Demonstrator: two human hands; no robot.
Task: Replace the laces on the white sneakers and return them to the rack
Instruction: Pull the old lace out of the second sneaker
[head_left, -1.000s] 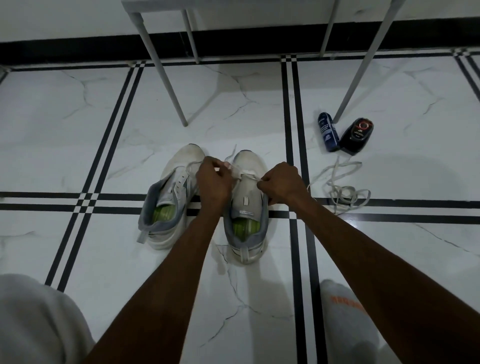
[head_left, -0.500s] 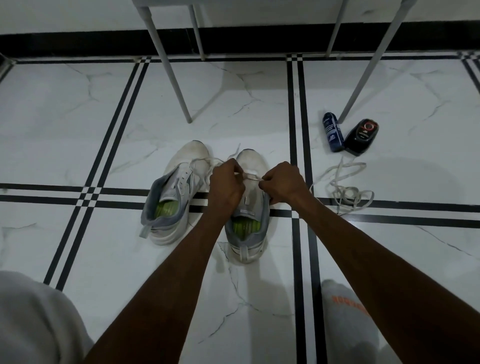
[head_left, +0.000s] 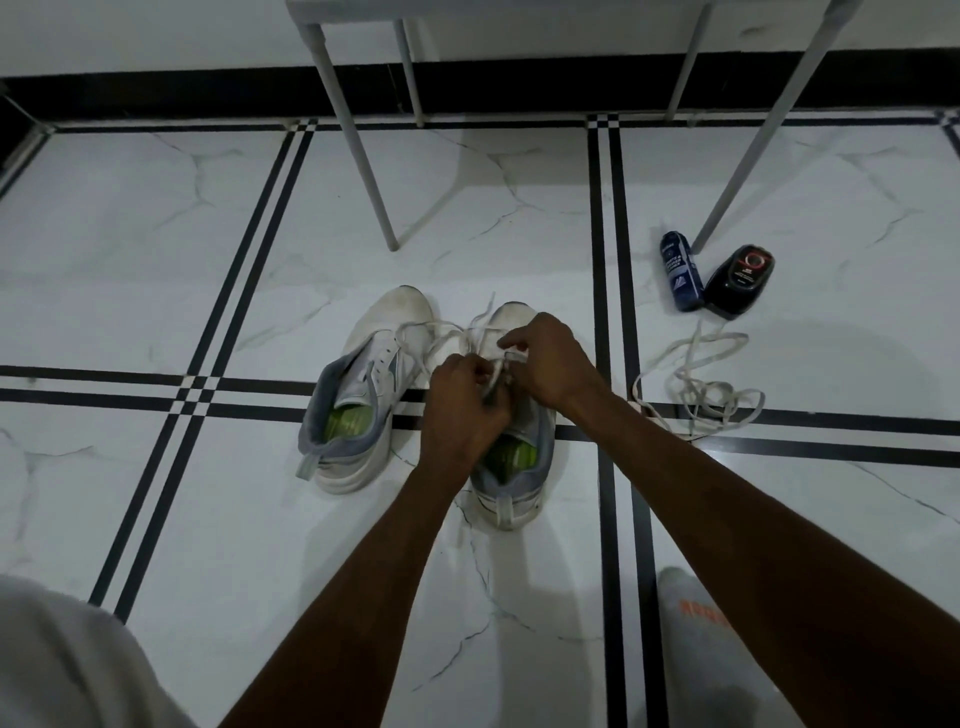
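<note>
Fingers of the right hand are curling round and pinching a strand of white lace, while the left hand is gripping another stretch of the same lace just beside it, both hands meeting over the tongue of the right-side sneaker. That sneaker is lying directly under the fingers, its long axis running from heel at six o'clock to toe at twelve o'clock, so any pull on the lace would be going up and outward across the eyelets. Neither hand is clearly nearer; the left is sitting slightly toward the heel. Loose loops of the lace are trailing toward eleven o'clock across the second sneaker, which is standing just beside the first at nine o'clock, toe angled to one o'clock. Two sneakers in all. One spare lace (probably the old one) is lying tangled on the floor at three o'clock, well apart. Two dark bottles are resting at one o'clock, near a rack leg.
</note>
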